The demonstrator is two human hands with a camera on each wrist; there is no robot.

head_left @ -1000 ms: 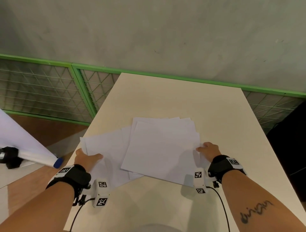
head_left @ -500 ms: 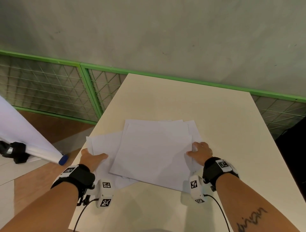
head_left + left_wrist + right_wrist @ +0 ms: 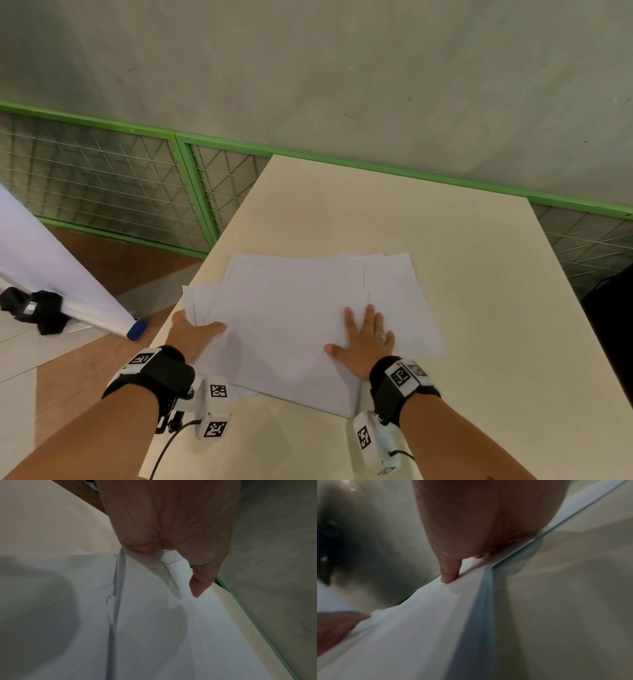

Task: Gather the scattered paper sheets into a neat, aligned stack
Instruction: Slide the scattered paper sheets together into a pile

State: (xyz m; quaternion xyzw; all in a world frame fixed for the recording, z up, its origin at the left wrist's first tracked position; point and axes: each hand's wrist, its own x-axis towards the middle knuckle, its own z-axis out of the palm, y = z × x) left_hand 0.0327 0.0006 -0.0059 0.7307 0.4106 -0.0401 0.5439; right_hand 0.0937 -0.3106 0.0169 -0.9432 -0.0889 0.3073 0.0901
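Note:
Several white paper sheets (image 3: 291, 308) lie in a loose, fanned pile on the beige table (image 3: 445, 240). Their corners stick out at the left, back and right. My left hand (image 3: 198, 330) grips the pile's left edge near the table's left side, thumb on top and fingers hidden under the sheets. The left wrist view shows the left hand (image 3: 171, 534) pinching lifted sheet edges (image 3: 120, 588). My right hand (image 3: 364, 329) lies flat on top of the pile, fingers spread and pressing down. In the blurred right wrist view its thumb (image 3: 448, 574) rests on the paper (image 3: 419, 628).
A green-framed wire mesh fence (image 3: 191, 185) and a grey wall stand behind the table. A rolled white sheet with a blue cap (image 3: 135, 330) lies on the floor to the left. A dark object (image 3: 613, 325) sits at the right edge. Bare tabletop lies beyond and to the right of the pile.
My right hand has moved from the pile's right edge leftward onto its top and flattened out. The sheets have slid closer together. The left hand keeps its hold on the left edge.

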